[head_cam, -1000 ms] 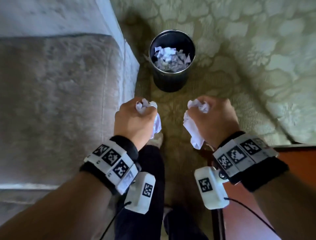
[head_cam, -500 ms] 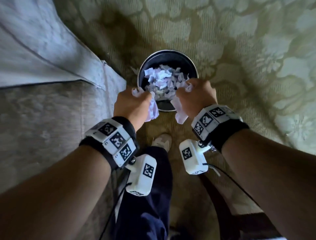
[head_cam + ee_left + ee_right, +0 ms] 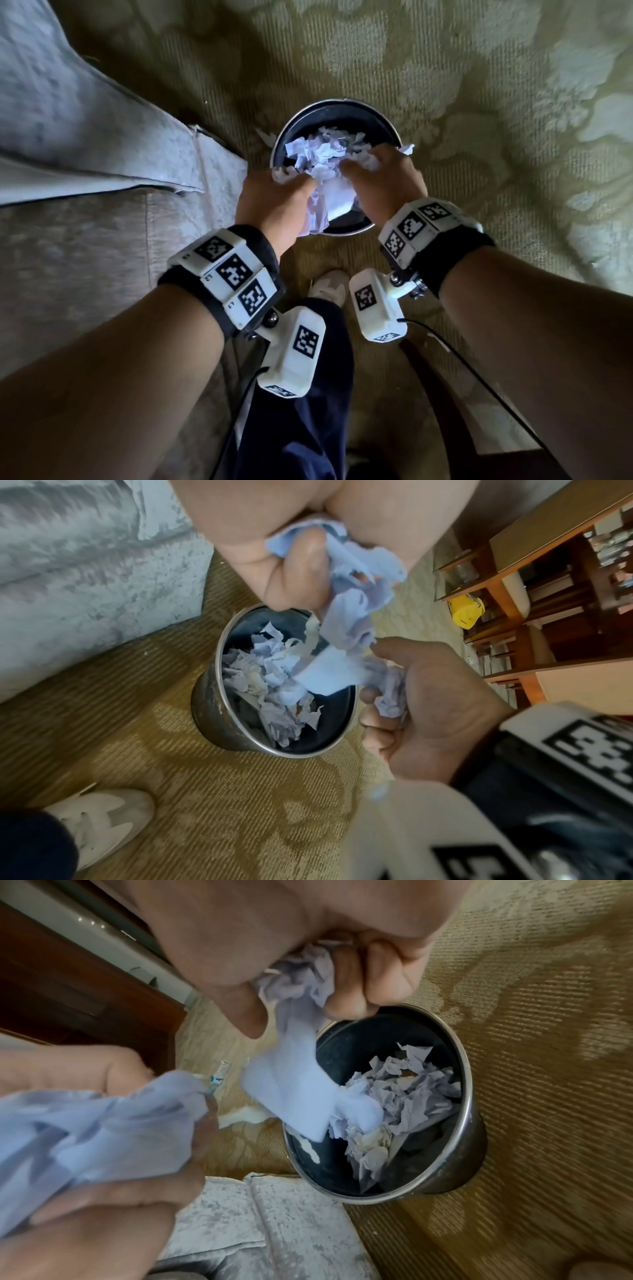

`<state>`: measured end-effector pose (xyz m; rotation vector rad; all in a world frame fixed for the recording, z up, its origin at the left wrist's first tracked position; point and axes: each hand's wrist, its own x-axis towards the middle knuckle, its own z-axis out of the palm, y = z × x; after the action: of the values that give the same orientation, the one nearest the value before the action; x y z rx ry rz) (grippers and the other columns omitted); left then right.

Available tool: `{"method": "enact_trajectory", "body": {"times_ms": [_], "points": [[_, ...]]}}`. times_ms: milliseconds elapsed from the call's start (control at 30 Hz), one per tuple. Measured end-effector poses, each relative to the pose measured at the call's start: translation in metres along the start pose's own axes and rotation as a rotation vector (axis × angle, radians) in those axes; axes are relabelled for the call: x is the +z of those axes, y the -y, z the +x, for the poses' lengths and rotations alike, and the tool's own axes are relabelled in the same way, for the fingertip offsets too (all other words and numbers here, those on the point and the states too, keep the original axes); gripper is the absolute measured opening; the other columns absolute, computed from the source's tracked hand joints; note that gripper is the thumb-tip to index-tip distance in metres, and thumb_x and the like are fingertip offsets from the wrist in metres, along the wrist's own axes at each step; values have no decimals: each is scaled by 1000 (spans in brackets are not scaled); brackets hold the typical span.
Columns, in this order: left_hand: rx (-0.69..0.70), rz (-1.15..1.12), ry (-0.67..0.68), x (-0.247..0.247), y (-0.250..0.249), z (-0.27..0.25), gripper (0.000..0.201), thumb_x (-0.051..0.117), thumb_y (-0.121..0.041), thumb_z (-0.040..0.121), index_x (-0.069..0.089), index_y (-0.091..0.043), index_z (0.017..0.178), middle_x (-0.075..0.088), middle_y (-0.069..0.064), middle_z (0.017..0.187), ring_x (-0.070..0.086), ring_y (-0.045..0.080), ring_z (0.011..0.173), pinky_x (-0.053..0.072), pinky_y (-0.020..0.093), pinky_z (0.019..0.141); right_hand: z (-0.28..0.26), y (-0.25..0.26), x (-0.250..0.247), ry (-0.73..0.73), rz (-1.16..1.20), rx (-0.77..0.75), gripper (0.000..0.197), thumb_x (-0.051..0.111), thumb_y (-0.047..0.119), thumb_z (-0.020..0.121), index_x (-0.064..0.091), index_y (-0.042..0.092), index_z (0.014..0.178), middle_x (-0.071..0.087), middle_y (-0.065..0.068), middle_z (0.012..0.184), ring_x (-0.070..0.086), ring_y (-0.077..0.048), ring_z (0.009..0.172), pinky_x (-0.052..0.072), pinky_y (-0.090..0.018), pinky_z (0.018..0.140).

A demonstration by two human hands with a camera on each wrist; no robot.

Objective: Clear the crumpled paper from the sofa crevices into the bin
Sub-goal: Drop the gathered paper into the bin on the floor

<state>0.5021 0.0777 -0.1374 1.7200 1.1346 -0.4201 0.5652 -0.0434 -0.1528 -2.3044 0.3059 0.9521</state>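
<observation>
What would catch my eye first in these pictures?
Two hands, the left hand and right hand, each clutching crumpled paper just above a round dark bin on patterned carpet. The bin already holds a heap of paper scraps, beside the grey sofa.

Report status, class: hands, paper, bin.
Left hand and right hand each grip crumpled paper over the bin. Bin partly full. Nothing blocking.

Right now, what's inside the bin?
The bin holds a loose heap of crumpled paper, pale and torn. Dark inner wall shows around it. Whatever lies under the heap, and the bin's floor, is covered. Both hands grip more paper above the rim.
</observation>
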Motion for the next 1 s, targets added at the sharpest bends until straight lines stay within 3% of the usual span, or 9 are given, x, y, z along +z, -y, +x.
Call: {"method": "enact_trajectory", "body": {"times_ms": [133,300,400,467,533,633,733,867,1000], "points": [[-16,-15,10,1,-5,3,27,59,-19,84,55,-14,57,49,-6,38,47,17,46,39,29,61,0,7,0,84,79,17,48,61,44,82,51,27,126,60,-3,122,57,-27,110,46,-37,91],[-13,-16,9,3,-10,11,24,59,-18,83,54,-13,61,48,-5,41,46,18,48,39,32,63,-1,13,0,160,125,-26,60,55,39,76,45,41,135,52,-2,137,56,-27,114,46,-45,97],[-2,-25,23,4,-13,13,25,58,-15,83,51,-13,59,44,-5,37,40,14,40,35,29,60,4,12,0,139,127,-38,68,47,39,67,44,49,134,53,-2,133,59,-27,108,49,-46,94],[1,-35,18,4,-14,15,25,58,-16,82,51,-14,58,44,-6,36,38,14,37,33,27,57,7,9,0,135,133,-34,65,47,35,68,46,50,132,55,-1,129,60,-26,106,50,-46,93],[1,-46,4,3,-15,18,23,58,-17,81,53,-14,59,45,-7,37,39,14,37,32,25,56,7,10,0,140,115,-31,64,45,29,72,46,45,134,53,-7,130,58,-29,110,49,-45,95],[-1,-46,3,2,-17,21,25,59,-17,82,55,-14,57,46,-7,38,40,14,37,31,23,54,10,6,-1,143,97,21,55,42,11,87,39,22,141,45,-6,124,50,-24,109,42,-33,91],[0,-38,16,2,-18,24,26,60,-20,84,56,-14,58,48,-7,39,42,14,38,32,24,55,13,1,-1,101,16,30,37,41,5,95,36,1,132,50,-16,127,52,-29,115,40,-31,87],[3,-52,19,3,-19,24,22,60,-22,82,59,-15,62,57,-4,49,45,13,36,34,23,53,8,0,-4,29,-23,24,36,49,12,94,45,1,128,55,-18,129,53,-34,119,42,-30,88],[3,-42,24,3,-19,23,18,60,-24,78,61,-16,63,60,-4,51,48,14,38,36,24,53,5,-2,-2,-34,-26,-6,45,64,40,87,59,10,120,66,-8,117,59,-28,111,46,-30,87]]}}
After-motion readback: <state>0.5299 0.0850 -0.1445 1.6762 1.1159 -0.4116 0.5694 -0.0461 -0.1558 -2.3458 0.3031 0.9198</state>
